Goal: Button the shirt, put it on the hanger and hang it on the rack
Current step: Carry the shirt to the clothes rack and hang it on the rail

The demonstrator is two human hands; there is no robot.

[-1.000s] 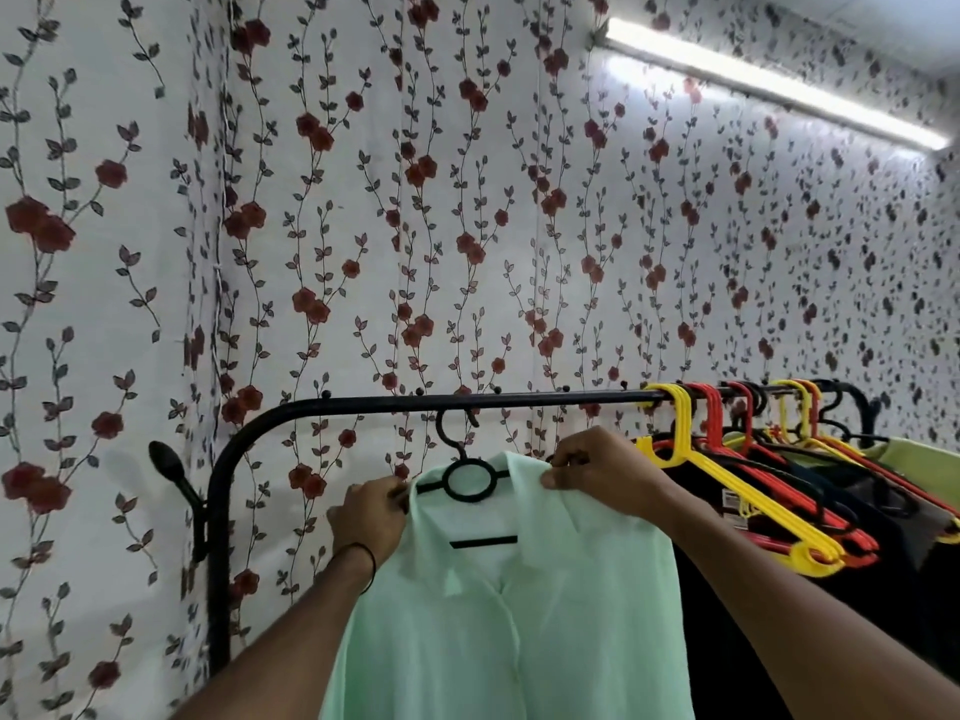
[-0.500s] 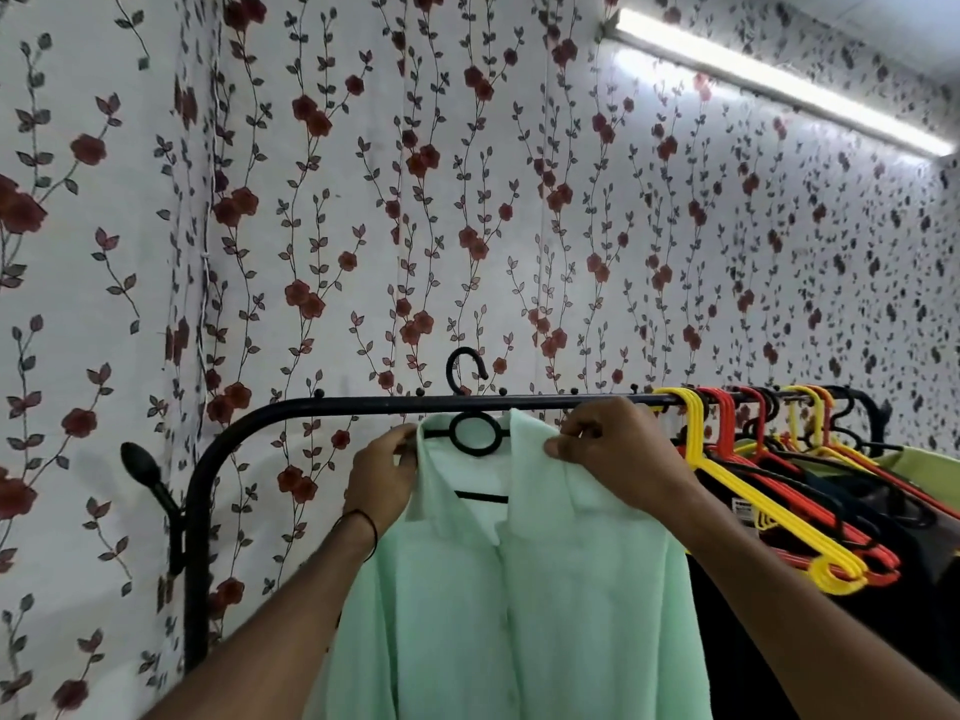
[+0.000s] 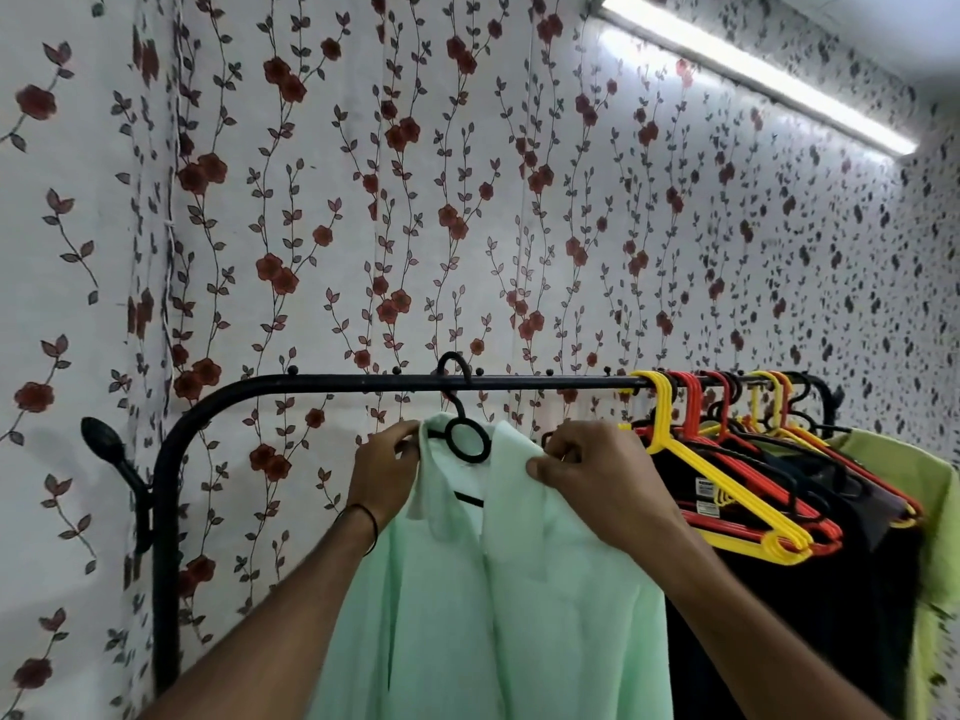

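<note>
Head view: a person hooks a mint-green shirt (image 3: 498,589) on a black hanger (image 3: 467,441) over the black rack rail (image 3: 332,383), against rose-vine wallpaper (image 3: 311,200).
Left hand (image 3: 384,470): fingers pinched on the left shoulder of the shirt at the collar.
Right hand (image 3: 592,472): thumb and fingers closed on the right collar and shoulder.
Shirt position: hook over the rail, cloth draped below, left of the yellow and red hangers (image 3: 727,491).
Handling: likely light, soft and limp; it could slide off the hanger arms, so hold at the shoulders or the hook.
Writing: small white tags (image 3: 707,490) on the dark garments (image 3: 810,615), too small to read.
</note>
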